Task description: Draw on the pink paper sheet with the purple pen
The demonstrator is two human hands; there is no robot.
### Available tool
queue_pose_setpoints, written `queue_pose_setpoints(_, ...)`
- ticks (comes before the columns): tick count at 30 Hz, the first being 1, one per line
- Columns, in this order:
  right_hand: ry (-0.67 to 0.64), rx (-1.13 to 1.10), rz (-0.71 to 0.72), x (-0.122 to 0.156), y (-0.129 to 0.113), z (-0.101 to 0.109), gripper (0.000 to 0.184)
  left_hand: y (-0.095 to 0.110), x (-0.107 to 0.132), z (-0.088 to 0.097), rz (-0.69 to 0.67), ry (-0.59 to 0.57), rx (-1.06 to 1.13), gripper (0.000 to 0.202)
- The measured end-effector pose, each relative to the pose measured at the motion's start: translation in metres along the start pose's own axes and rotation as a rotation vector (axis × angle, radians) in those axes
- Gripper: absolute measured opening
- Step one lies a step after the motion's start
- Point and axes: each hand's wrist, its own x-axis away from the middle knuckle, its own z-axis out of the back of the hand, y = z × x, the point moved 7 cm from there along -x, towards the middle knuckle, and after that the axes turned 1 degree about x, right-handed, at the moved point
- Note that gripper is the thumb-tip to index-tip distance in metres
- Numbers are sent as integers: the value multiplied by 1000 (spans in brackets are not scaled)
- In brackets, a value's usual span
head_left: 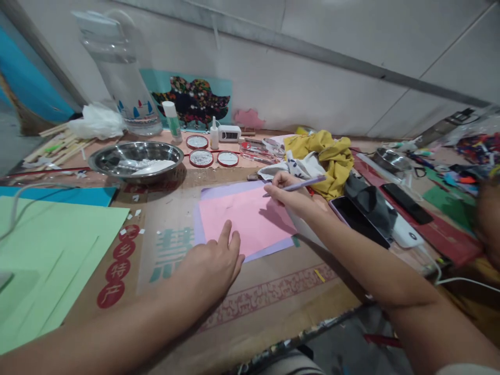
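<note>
A pink sheet of paper (pixel 250 224) lies on top of a larger purple sheet (pixel 198 223) on the cardboard-covered table. My left hand (pixel 214 258) rests on the lower left of the pink sheet, index finger stretched out and the others slightly bent, holding nothing. Over the sheet's upper right edge, my right hand (pixel 289 191) grips a slim purple pen (pixel 312 180) with its tip pointing down and left toward the pink paper. Whether the tip touches the paper I cannot tell. A few faint lines show near the sheet's top left.
Green sheets (pixel 47 260) lie at the left. Behind stand a steel bowl (pixel 136 161), a water jug (pixel 121 73), a glue stick (pixel 172 121) and small round dishes (pixel 201 158). A yellow cloth (pixel 324 156) and phones (pixel 361 221) lie right. Part of another person shows at the far right.
</note>
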Motion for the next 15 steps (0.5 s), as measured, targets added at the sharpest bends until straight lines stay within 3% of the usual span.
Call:
queue_pose_setpoints(6,232,288,-9,4,29,17,28,-2,-2,1,8,-17,9,45)
queue_pose_setpoints(15,198,474,-26,2,29,12,24,-3,-4,0,-2,-39,-9,45)
